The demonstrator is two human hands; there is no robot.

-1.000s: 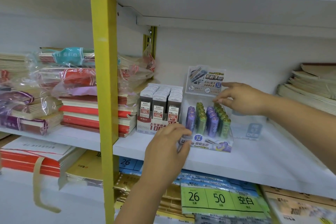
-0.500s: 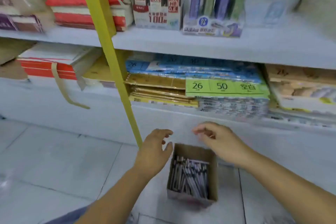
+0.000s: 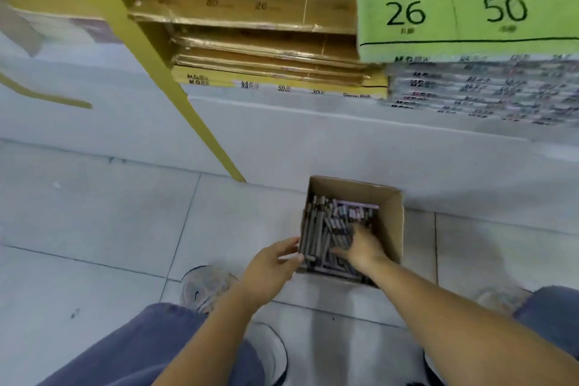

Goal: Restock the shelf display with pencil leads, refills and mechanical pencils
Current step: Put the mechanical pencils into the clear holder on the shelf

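**Fig.: Both hands at the stock box on the floor.**
We see the cardboard box (image 3: 391, 226) of grey lead tubes (image 3: 316, 229) on the floor tiles (image 3: 94, 213), just right of the yellow shelf post (image 3: 203, 135). L hand (image 3: 269, 273): fingers fairly straight, touching the box's left wall. R hand (image 3: 363, 247): inside the box, fingertips among the tubes; we cannot tell whether it grips any.

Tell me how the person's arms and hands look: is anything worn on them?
Both are bare. The left hand and the right hand have no gloves, and I see no rings, though the picture is somewhat blurred. The left forearm and the right forearm show no sleeve, watch or bracelet as far as the frame reaches.
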